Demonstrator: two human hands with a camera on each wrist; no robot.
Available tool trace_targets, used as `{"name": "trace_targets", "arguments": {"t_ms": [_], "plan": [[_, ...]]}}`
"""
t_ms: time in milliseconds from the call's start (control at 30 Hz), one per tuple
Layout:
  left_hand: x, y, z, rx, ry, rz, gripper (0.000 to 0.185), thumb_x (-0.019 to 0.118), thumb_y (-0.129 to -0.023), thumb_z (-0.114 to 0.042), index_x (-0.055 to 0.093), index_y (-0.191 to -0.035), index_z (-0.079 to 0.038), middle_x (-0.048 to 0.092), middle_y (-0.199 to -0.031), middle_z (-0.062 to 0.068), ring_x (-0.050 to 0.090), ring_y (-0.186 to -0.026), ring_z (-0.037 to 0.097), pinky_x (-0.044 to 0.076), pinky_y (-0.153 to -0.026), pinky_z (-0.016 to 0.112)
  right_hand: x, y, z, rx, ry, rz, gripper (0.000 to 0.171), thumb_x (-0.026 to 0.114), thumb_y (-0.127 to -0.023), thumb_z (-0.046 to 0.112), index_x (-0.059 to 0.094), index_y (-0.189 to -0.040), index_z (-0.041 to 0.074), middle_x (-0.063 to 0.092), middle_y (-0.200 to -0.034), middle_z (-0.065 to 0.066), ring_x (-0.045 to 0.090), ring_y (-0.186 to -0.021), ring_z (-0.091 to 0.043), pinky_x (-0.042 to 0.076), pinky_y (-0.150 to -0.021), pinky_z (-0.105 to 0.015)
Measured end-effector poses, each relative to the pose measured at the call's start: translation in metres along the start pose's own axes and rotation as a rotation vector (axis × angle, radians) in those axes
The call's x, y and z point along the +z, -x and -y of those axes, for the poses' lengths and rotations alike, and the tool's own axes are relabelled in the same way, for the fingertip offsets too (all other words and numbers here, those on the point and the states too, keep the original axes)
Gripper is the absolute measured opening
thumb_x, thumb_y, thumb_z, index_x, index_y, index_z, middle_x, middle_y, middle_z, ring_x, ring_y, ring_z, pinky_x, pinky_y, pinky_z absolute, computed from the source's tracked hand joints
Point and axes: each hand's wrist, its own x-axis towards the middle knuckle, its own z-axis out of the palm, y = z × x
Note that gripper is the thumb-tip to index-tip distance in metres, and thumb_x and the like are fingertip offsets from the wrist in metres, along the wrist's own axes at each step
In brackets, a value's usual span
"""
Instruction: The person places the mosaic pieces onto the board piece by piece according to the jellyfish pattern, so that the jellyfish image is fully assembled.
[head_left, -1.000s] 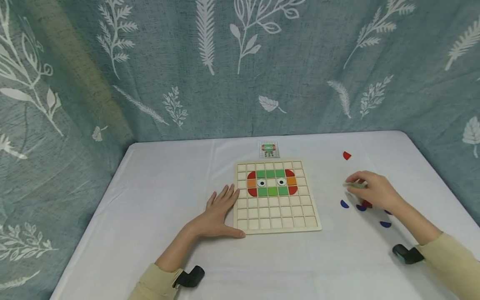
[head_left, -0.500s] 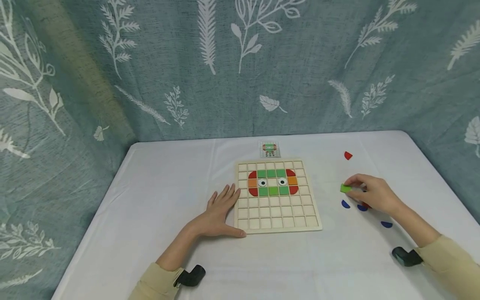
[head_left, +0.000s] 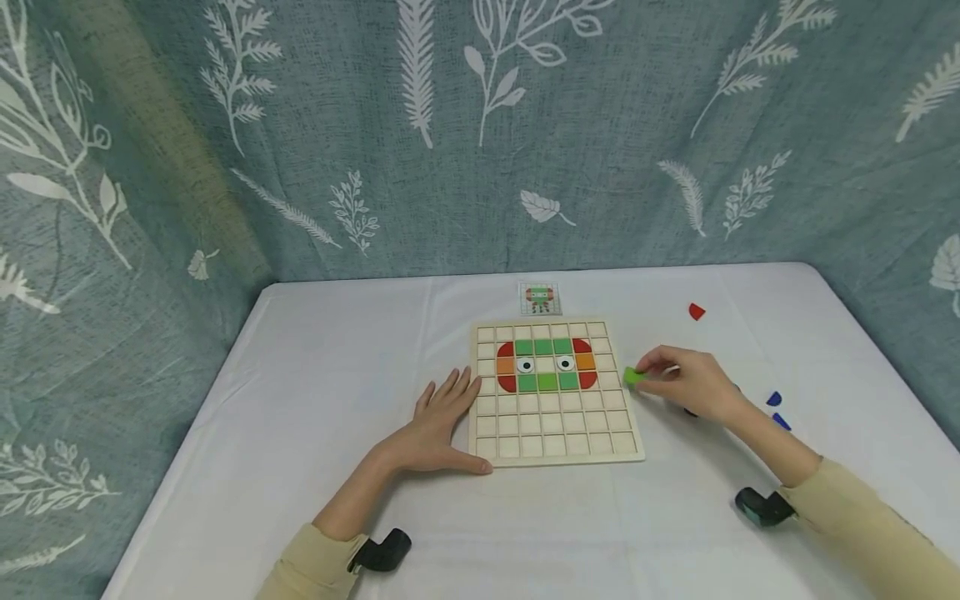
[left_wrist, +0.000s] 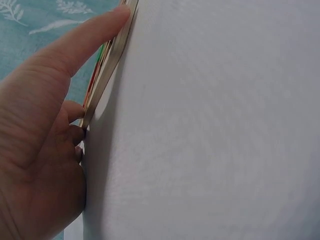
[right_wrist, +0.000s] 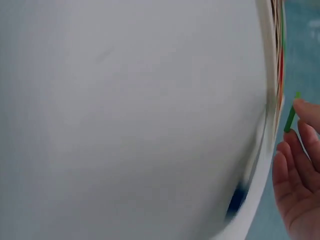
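Note:
A wooden grid board [head_left: 555,425] lies mid-table, its upper cells filled with green, orange and red tiles and two eye tiles [head_left: 525,365]. My left hand [head_left: 431,429] rests at the board's left side with fingers spread, fingertips on its edge and thumb at the near corner. Between thumb and fingertips my right hand [head_left: 690,383] pinches a bright green tile [head_left: 633,376], just off the board's right edge. The right wrist view shows that green tile [right_wrist: 291,114] edge-on, held in the air.
Behind the board lies a small picture card [head_left: 539,298]. A red quarter-round piece [head_left: 697,312] sits at the back right. Blue pieces [head_left: 775,399] lie beyond the right forearm, one partly hidden beneath it. A patterned curtain [head_left: 450,208] hangs behind the table.
My right hand has lifted the green tile from among the loose pieces and carried it left toward the board. The left hand stays in place.

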Motion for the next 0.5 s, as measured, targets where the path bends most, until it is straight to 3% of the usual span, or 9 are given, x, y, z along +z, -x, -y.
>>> {"name": "trace_targets", "arguments": {"t_ms": [233,500], "plan": [[0.001,0.0,0.001,0.002,-0.003,-0.002,0.119,0.079,-0.073,-0.056,0.01,-0.157,-0.006,-0.003,-0.163,0.01,-0.011,-0.148,0.025,-0.008,-0.114,0.053,0.034,-0.014,0.046,-0.152,-0.113,0.127,0.014,0.079,-0.083,0.016,0.07,-0.093,0.013,0.066,-0.089,0.007,0.06,-0.085,-0.013,0.054,-0.078,-0.03],[-0.001,0.0,0.0,0.006,0.01,0.003,0.119,0.079,-0.073,-0.054,0.01,-0.157,-0.005,-0.004,-0.163,0.011,-0.011,-0.148,0.026,-0.009,-0.114,0.053,0.056,-0.028,0.069,-0.297,-0.024,0.191,0.01,0.078,-0.084,0.014,0.072,-0.093,0.014,0.067,-0.09,0.008,0.06,-0.085,-0.008,0.052,-0.076,-0.027]]}}
